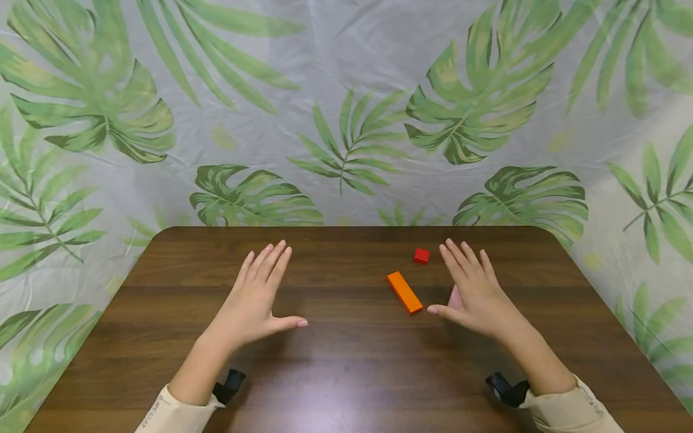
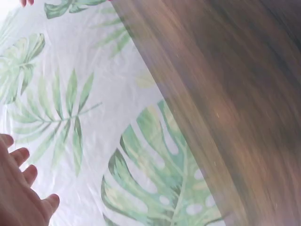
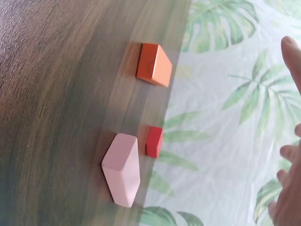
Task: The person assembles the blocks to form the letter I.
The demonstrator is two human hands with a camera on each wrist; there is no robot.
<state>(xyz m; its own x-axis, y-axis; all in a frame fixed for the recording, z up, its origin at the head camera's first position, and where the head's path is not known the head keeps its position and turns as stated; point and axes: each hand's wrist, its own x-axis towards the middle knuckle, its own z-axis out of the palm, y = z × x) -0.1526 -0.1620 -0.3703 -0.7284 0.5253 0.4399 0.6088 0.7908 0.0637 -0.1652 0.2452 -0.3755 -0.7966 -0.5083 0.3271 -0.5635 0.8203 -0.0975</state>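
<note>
Both hands hover over the table, fingers straight and thumbs spread inward, holding nothing. The left hand (image 1: pixel 257 300) is on the left side, with no block near it. My right hand (image 1: pixel 476 294) is above a pink block (image 1: pixel 455 299), which it partly hides in the head view. In the right wrist view the whole pink block (image 3: pixel 122 169) shows, with slanted faces. An orange oblong block (image 1: pixel 405 293) lies just left of the right thumb. Farther back, a small red block (image 1: pixel 421 256) sits left of the right fingertips.
The brown wooden table (image 1: pixel 335 373) has rounded far corners. Behind it hangs a pale cloth (image 1: pixel 357 54) printed with green leaves. A black strap piece (image 1: pixel 230 385) shows at the left wrist, and another black piece (image 1: pixel 508 390) at the right.
</note>
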